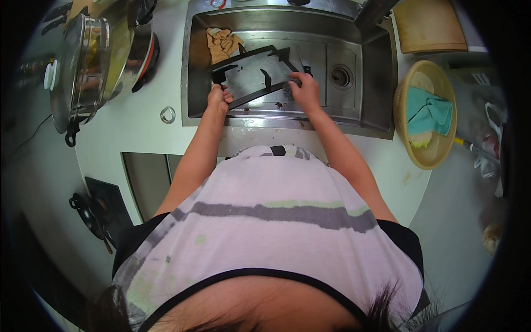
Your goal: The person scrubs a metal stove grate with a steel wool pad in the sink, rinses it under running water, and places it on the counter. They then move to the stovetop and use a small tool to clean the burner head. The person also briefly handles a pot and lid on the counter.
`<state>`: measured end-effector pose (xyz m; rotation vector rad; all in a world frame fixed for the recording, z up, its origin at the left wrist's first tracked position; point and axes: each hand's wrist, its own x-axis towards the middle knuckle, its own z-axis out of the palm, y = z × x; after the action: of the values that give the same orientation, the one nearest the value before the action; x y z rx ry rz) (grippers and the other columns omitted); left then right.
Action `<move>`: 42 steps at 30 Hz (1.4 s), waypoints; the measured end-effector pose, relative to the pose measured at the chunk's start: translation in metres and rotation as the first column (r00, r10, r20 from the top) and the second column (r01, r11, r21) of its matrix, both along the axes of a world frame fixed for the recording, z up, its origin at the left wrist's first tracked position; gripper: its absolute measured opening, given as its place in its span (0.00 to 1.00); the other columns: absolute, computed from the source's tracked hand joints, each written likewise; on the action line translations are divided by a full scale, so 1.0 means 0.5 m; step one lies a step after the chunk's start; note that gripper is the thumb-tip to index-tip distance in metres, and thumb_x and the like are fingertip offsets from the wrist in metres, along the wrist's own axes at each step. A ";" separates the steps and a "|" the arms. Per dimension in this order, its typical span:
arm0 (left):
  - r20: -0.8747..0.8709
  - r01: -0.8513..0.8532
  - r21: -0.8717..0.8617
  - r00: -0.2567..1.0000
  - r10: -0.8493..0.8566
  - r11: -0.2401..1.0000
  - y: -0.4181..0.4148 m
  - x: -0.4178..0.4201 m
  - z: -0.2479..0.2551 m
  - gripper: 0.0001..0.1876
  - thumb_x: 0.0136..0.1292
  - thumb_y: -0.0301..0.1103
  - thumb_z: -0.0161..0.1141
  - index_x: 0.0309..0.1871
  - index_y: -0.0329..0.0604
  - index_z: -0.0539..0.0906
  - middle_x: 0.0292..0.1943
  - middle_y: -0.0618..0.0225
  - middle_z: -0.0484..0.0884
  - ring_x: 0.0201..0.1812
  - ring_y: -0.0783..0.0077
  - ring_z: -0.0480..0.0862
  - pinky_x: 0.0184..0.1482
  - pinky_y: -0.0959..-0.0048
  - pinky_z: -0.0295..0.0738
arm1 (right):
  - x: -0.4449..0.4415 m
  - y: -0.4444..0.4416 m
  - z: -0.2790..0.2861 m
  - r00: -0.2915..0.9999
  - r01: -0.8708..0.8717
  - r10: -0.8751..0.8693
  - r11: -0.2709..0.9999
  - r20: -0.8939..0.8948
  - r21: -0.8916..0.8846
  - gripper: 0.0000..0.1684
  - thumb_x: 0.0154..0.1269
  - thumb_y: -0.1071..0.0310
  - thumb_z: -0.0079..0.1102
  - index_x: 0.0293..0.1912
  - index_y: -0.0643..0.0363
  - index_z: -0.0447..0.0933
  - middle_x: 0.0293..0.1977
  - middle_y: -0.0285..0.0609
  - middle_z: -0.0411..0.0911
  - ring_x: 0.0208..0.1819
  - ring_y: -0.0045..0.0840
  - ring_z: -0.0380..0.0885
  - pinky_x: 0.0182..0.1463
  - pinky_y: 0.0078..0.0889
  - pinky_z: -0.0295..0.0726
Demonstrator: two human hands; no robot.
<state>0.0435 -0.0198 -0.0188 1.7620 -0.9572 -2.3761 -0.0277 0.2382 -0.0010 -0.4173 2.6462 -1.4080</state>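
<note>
A black metal stove grate (253, 93) is held slightly tilted inside a stainless steel sink (377, 83). My left hand (220, 98) grips the grate at its near left corner. In my right hand (306, 92) is a grey metal scouring pad (290, 89), pressed to the grate's right part. Behind the grate's far left side lies a crumpled tan cloth (223, 45). The round drain (341, 77) is to the right of my right hand. Dark bits of residue are scattered on the sink floor near the front edge.
Right of the sink stand a tan plastic basket (450, 124) with a teal cloth (429, 110) and a wooden board (431, 27). The faucet (373, 12) hangs over the far right corner. Steel pots (79, 70) crowd the left counter, near a metal ring (168, 115).
</note>
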 end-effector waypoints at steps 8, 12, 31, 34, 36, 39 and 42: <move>-0.006 -0.049 0.007 0.999 0.049 0.999 0.032 0.007 0.003 0.12 0.70 0.40 0.41 0.32 0.45 0.66 0.16 0.75 0.56 0.13 0.82 0.52 0.14 0.80 0.44 | 0.074 -0.064 0.062 0.950 -0.228 0.212 0.972 -0.231 -0.048 0.10 0.55 0.74 0.60 0.40 0.61 0.77 0.39 0.47 0.72 0.44 0.42 0.74 0.47 0.38 0.75; -0.048 -0.080 0.026 0.995 0.081 0.996 0.052 0.003 0.006 0.13 0.71 0.41 0.41 0.31 0.45 0.66 0.16 0.75 0.56 0.14 0.81 0.52 0.14 0.79 0.44 | 0.074 -0.064 0.066 0.939 -0.244 0.237 0.970 -0.248 0.000 0.11 0.55 0.75 0.60 0.41 0.62 0.77 0.40 0.49 0.70 0.44 0.44 0.72 0.48 0.40 0.74; -0.124 -0.161 0.047 0.978 0.165 0.986 0.129 -0.045 0.017 0.14 0.72 0.44 0.36 0.32 0.48 0.63 0.17 0.74 0.55 0.14 0.79 0.51 0.15 0.77 0.42 | 0.071 -0.055 0.005 0.997 -0.077 0.075 0.993 0.028 0.088 0.14 0.59 0.74 0.55 0.47 0.61 0.78 0.37 0.51 0.73 0.40 0.47 0.75 0.45 0.44 0.75; -0.120 -0.183 0.019 0.976 0.184 0.983 0.135 -0.038 0.015 0.14 0.72 0.45 0.35 0.32 0.48 0.62 0.17 0.74 0.55 0.14 0.79 0.51 0.15 0.77 0.42 | 0.112 -0.072 0.047 0.976 -0.219 0.219 0.976 -0.013 0.004 0.16 0.58 0.76 0.55 0.48 0.61 0.77 0.36 0.50 0.72 0.41 0.44 0.75 0.46 0.42 0.75; -0.115 -0.199 0.012 0.973 0.200 0.980 0.142 -0.044 0.017 0.15 0.73 0.45 0.35 0.32 0.48 0.62 0.18 0.74 0.55 0.14 0.79 0.51 0.15 0.77 0.42 | 0.114 -0.061 0.035 0.953 -0.288 0.287 0.958 -0.102 0.001 0.18 0.55 0.77 0.56 0.48 0.61 0.77 0.37 0.49 0.72 0.43 0.43 0.74 0.46 0.40 0.76; -0.108 -0.178 0.059 0.977 0.183 0.982 0.140 -0.040 0.022 0.16 0.73 0.46 0.35 0.32 0.48 0.63 0.18 0.74 0.56 0.14 0.79 0.51 0.15 0.77 0.43 | 0.028 -0.009 0.028 0.919 -0.240 0.332 0.897 -0.210 0.371 0.18 0.53 0.78 0.56 0.46 0.61 0.77 0.37 0.49 0.71 0.43 0.42 0.73 0.47 0.40 0.76; -0.135 -0.190 -0.008 0.973 0.187 0.982 0.147 -0.053 0.017 0.15 0.74 0.46 0.36 0.32 0.49 0.63 0.18 0.74 0.56 0.14 0.79 0.51 0.15 0.78 0.43 | 0.053 -0.035 0.006 0.958 -0.212 0.244 0.956 -0.147 0.205 0.19 0.51 0.80 0.55 0.45 0.61 0.77 0.36 0.49 0.71 0.42 0.42 0.73 0.47 0.40 0.76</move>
<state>0.0173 0.0538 -0.0101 1.5846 -0.7586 -2.3212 -0.0012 0.2206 0.0020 -0.8263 2.7205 -1.0886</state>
